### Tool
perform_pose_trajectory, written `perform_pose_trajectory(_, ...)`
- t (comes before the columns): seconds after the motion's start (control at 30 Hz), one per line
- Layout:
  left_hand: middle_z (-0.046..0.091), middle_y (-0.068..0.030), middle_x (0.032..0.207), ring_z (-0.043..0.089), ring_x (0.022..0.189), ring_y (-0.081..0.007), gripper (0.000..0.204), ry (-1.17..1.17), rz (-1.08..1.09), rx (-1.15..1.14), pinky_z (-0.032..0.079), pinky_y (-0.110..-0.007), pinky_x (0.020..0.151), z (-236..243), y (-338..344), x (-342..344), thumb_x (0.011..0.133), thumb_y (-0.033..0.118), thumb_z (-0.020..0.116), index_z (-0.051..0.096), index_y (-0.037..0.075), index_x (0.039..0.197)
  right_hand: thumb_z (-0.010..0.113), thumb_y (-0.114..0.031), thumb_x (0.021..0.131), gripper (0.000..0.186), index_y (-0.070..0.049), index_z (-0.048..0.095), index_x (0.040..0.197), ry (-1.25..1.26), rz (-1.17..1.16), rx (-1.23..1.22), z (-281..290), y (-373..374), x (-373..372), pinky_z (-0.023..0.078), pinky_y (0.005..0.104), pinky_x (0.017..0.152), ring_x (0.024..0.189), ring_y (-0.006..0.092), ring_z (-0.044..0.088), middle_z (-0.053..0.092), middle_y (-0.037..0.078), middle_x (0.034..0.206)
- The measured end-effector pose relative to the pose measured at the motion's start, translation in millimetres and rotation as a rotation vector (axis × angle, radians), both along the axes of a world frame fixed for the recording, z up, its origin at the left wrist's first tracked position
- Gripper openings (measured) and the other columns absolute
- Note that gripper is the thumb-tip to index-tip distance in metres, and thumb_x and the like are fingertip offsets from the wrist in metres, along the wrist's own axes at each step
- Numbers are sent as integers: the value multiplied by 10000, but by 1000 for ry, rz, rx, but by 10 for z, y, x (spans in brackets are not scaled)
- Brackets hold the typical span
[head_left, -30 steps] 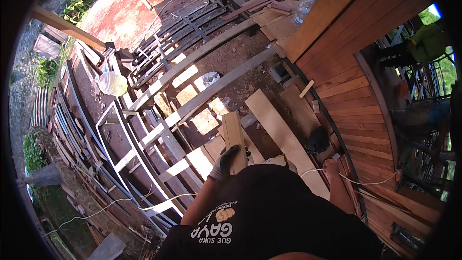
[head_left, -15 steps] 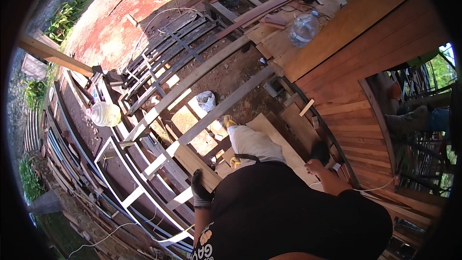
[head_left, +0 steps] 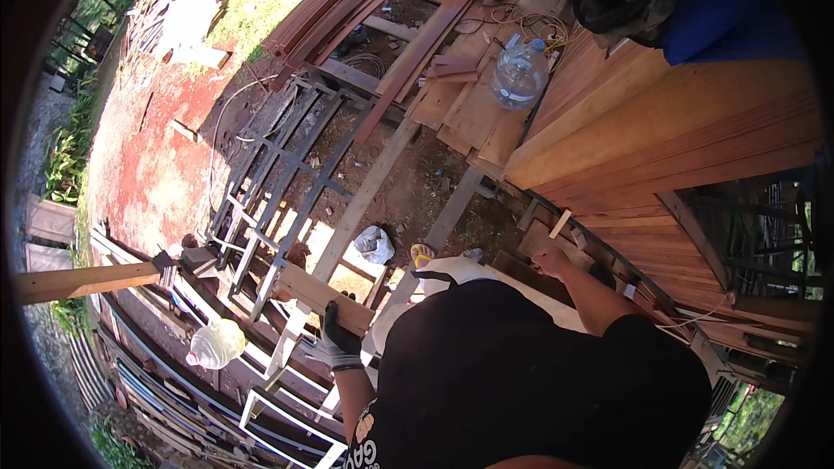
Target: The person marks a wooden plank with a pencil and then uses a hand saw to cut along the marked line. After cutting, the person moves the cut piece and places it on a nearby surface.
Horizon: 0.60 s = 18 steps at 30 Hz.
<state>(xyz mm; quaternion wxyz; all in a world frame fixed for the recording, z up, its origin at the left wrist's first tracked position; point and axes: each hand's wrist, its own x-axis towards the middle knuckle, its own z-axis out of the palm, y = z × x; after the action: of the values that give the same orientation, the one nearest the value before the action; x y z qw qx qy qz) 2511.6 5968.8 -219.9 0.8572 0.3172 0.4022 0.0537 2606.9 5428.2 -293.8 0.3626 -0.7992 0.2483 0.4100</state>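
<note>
My left hand, in a grey and black work glove, grips the near end of a short, flat wooden board. The board points away to the left over the floor beams; the gloved fingers are partly hidden at its edge. To the right, my bare right hand is raised over the planks with its fingers curled in. Whether anything lies inside it is too small to tell. Near it are a small light wood strip and a dark object. My foot in a yellow sandal stands below, among the beams.
Open floor beams with gaps over soil lie ahead. A white plastic bag sits among them. One large clear bottle stands on boards, another jug at left. A wooden plank wall rises at right; a person in blue is beyond.
My left hand has moved forward with the board, which now reaches farther left. My right hand has lifted away from the dark object beside it. The whole view has turned.
</note>
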Motion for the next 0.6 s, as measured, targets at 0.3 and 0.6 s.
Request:
perform_pose_trajectory(0.3,621,-141,1072,621,1017,-296,475,95,-165,4,520,-424,892,-321,953,1774,873,206,661,485,18,1272,587,-187,943,191,-1,592,984,-138,-399,-41,181,394,1065,487,341,623,690,167,581,578,64,781)
perform_pose_trajectory(0.6,620,-99,1060,618,1002,-265,397,92,-308,-5,515,-407,892,-365,2082,4028,871,167,679,541,29,1216,666,-201,872,175,-32,647,911,-33,-364,-159,-89,1529,1591,520,335,574,599,178,608,620,61,752)
